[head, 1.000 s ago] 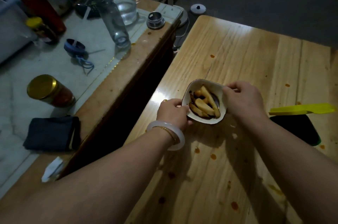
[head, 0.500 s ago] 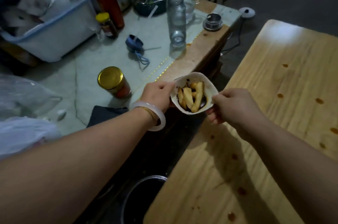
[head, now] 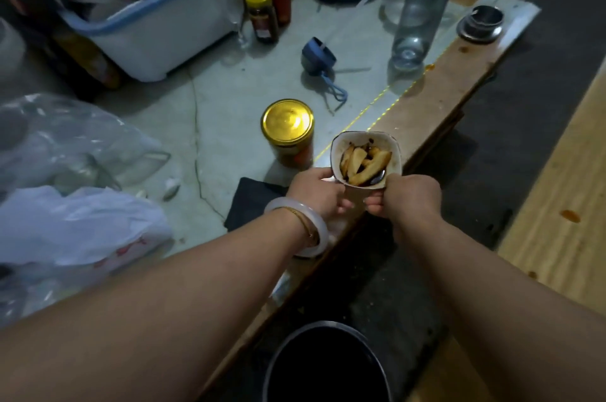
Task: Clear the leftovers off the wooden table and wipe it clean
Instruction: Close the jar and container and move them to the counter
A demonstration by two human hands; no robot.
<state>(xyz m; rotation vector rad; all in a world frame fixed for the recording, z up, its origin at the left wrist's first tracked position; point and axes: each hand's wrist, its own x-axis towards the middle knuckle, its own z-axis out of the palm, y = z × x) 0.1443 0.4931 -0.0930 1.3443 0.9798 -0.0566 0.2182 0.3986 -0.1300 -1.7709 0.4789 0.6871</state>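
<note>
Both hands, left hand [head: 316, 193] and right hand [head: 406, 200], grip bowl of fries [head: 365, 162] over side counter; wooden table [head: 557, 205] at 3 o'clock unwiped, sauce spots remain.

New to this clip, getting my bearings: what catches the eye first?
A small white bowl of pale fried wedges in dark sauce, gripped by the left hand and right hand, is held mid-frame over the wooden edge of the cluttered counter. Just left of it stands a glass jar with a shiny gold lid; a dark round bin gapes at the bottom, between the forearms.
</note>
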